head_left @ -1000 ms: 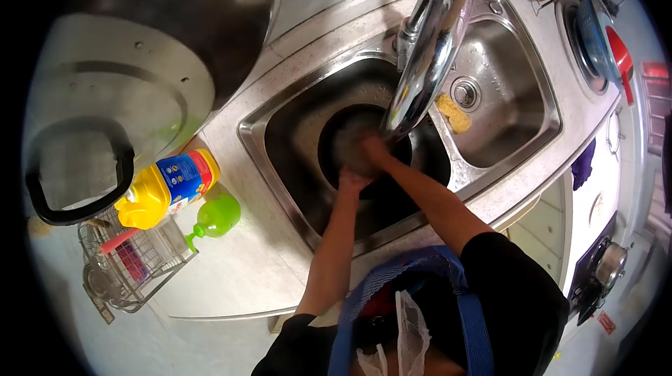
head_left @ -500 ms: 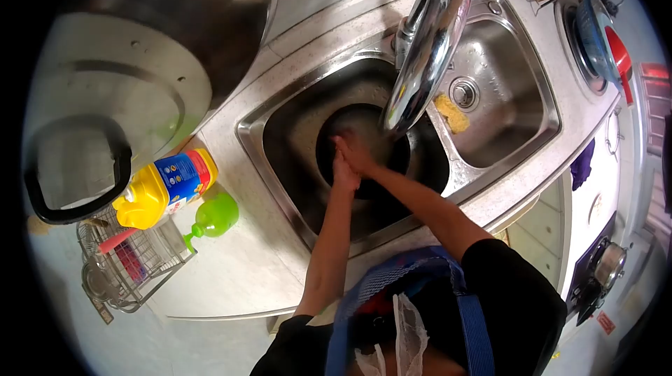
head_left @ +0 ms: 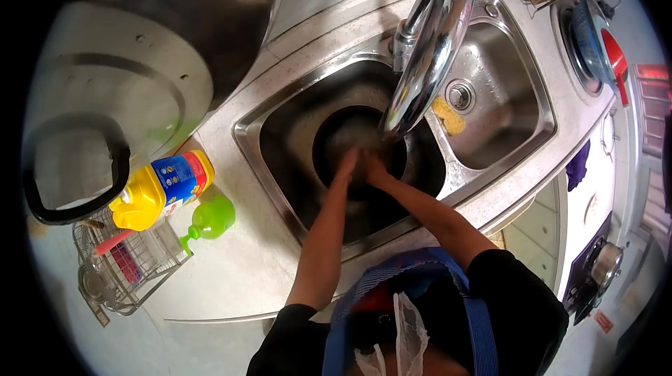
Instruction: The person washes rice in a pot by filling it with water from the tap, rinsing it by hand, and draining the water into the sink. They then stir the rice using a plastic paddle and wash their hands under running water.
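Note:
Both hands are low in the left sink basin (head_left: 280, 134), side by side over a dark round bowl or pan (head_left: 329, 131). My left hand (head_left: 348, 162) is blurred, and its fingers cannot be made out. Just right of it, my right hand (head_left: 373, 166) is smeared by motion as well. Whether either one holds anything is hidden. The chrome faucet (head_left: 430, 54) arches over the basin, its spout end just above the hands. A yellow sponge (head_left: 448, 116) lies on the near-left edge of the right basin (head_left: 500, 61).
On the left counter are a yellow bottle (head_left: 143, 197), a green pump bottle (head_left: 213, 217) and a wire basket (head_left: 133, 264). A large steel pot with a glass lid (head_left: 133, 89) fills the upper left. A red ladle (head_left: 614, 54) and a stove pot (head_left: 606, 264) are at right.
My hands, clasped together half a second ago, now sit side by side, slightly apart. The whole view has shifted a little.

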The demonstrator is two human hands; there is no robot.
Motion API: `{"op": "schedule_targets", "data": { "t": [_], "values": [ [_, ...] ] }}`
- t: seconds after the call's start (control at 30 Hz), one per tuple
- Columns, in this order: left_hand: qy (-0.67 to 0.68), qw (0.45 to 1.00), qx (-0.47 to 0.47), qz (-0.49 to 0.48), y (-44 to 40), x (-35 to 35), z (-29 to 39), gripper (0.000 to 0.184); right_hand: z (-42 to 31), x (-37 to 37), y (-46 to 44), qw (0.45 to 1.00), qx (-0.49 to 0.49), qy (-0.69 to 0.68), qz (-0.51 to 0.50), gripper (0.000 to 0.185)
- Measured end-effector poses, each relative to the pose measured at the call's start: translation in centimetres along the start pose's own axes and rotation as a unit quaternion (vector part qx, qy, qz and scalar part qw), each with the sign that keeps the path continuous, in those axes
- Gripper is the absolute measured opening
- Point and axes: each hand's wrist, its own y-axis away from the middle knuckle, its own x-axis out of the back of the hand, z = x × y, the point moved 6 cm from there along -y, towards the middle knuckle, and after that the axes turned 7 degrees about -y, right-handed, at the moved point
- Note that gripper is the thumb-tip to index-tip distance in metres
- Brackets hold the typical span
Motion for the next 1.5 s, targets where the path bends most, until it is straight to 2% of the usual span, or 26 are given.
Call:
{"op": "schedule_targets", "data": {
  "t": [0.03, 0.07, 0.1, 0.13, 0.17, 0.2, 0.27, 0.4, 0.47, 0.5, 0.57, 0.63, 0.7, 0.77, 0.9, 1.0, 1.07, 1.1, 1.17, 1.2, 1.23, 1.33, 1.37, 1.4, 1.47, 1.5],
  "values": [
    [0.193, 0.978, 0.078, -0.012, 1.4, -0.6, -0.3, 0.041, 0.3, -2.1, -0.9, 0.999, 0.017, -0.045, -0.011, 0.046],
    [0.378, 0.913, 0.152, -0.024, 2.5, -1.4, -0.8, 0.04, 0.2, -3.3, -1.5, 0.995, 0.034, -0.089, -0.021, 0.042],
    [0.379, 0.913, 0.151, -0.023, 2.7, -1.5, -1.5, 0.04, -1.1, -1.8, -0.9, 0.995, 0.035, -0.089, -0.021, 0.042],
    [0.467, 0.868, 0.169, -0.013, 2.7, -1.7, -2.7, 0.043, -2.4, 0.3, 0.4, 0.966, -0.042, -0.237, -0.098, 0.039],
    [0.551, 0.814, 0.185, -0.003, 2.8, -2.0, -3.5, 0.046, -3.6, 1.0, 1.3, 0.903, -0.118, -0.376, -0.173, 0.037],
    [0.551, 0.814, 0.185, -0.002, 3.0, -2.1, -3.8, 0.046, -4.6, 0.5, 1.5, 0.903, -0.118, -0.376, -0.173, 0.037],
    [0.593, 0.795, 0.129, -0.004, 3.4, -2.7, -3.6, 0.049, -5.5, 1.7, 1.9, 0.896, -0.098, -0.429, 0.056, 0.038],
    [0.645, 0.763, 0.041, -0.003, 4.1, -2.4, -2.6, 0.054, -6.4, 3.2, -1.9, 0.911, 0.014, -0.41, 0.045, 0.049],
    [0.704, 0.7, 0.04, -0.115, 6.0, -2.6, -0.1, 0.057, -5.6, 2.4, -4.6, 0.931, 0.081, -0.354, 0.025, 0.041],
    [0.703, 0.7, 0.04, -0.115, 6.8, -2.2, 1.2, 0.057, -5.0, 1.2, -6.2, 0.952, 0.144, -0.271, 0.026, 0.037],
    [0.725, 0.651, 0.19, -0.122, 8.4, -3.1, 2.1, 0.053, -2.3, -3.5, -9.3, 0.957, 0.233, -0.164, 0.053, 0.03],
    [0.717, 0.662, 0.162, -0.145, 7.5, -3.3, 1.6, 0.052, -0.9, -3.6, -9.1, 0.948, 0.24, -0.189, 0.09, 0.023],
    [0.71, 0.671, 0.132, -0.168, 6.6, -3.3, 1.7, 0.051, -0.6, -1.2, -7.1, 0.963, 0.186, -0.166, 0.101, 0.023],
    [0.703, 0.688, 0.131, -0.122, 5.7, -2.7, 1.6, 0.049, -0.7, 0.7, -3.6, 0.991, 0.052, -0.054, 0.107, 0.029],
    [0.672, 0.724, 0.151, -0.029, 3.3, -2.0, -1.2, 0.047, -0.4, -0.7, -0.4, 0.974, 0.104, -0.167, 0.111, 0.046],
    [0.601, 0.771, 0.204, 0.048, 4.8, -0.7, -1.6, 0.042, -5.5, 0.2, 1.1, 0.949, 0.126, -0.289, 0.021, 0.047],
    [0.613, 0.77, 0.17, 0.055, 5.4, -0.1, -0.5, 0.043, -7.6, 2.4, 1.6, 0.938, 0.143, -0.21, 0.235, 0.05],
    [0.632, 0.762, 0.136, 0.044, 5.7, 0.2, 0.7, 0.044, -7.9, 3.6, 1.0, 0.938, 0.143, -0.212, 0.235, 0.05],
    [0.654, 0.752, 0.078, 0.028, 6.0, 0.9, 2.9, 0.045, -7.5, 3.7, -2.7, 0.981, 0.041, -0.19, 0.004, 0.044],
    [0.648, 0.759, 0.063, 0.033, 5.9, 1.3, 3.6, 0.046, -5.8, 2.4, -4.9, 0.981, 0.041, -0.191, 0.003, 0.044],
    [0.623, 0.779, 0.051, 0.045, 5.6, 1.8, 4.0, 0.047, -3.7, -0.2, -7.7, 0.979, 0.12, -0.159, 0.046, 0.035],
    [0.409, 0.907, 0.018, 0.103, 3.9, 3.6, 4.3, 0.049, -1.9, 0.5, -8.9, 0.958, 0.238, -0.093, 0.13, 0.022],
    [0.212, 0.967, -0.007, 0.139, 3.4, 4.4, 4.7, 0.051, -1.6, 1.2, -8.5, 0.952, 0.257, -0.075, 0.15, 0.021],
    [0.214, 0.967, -0.008, 0.139, 2.7, 4.6, 4.5, 0.051, -1.2, 1.7, -8.1, 0.944, 0.275, -0.056, 0.171, 0.021],
    [-0.111, 0.989, -0.029, 0.098, 1.5, 4.1, 4.1, 0.05, 1.5, 0.1, -7.5, 0.98, 0.145, -0.001, 0.135, 0.025],
    [-0.108, 0.989, -0.031, 0.1, 1.0, 3.6, 3.5, 0.05, 1.0, 0.9, -6.0, 0.98, 0.148, 0.002, 0.135, 0.025]
  ]
}}
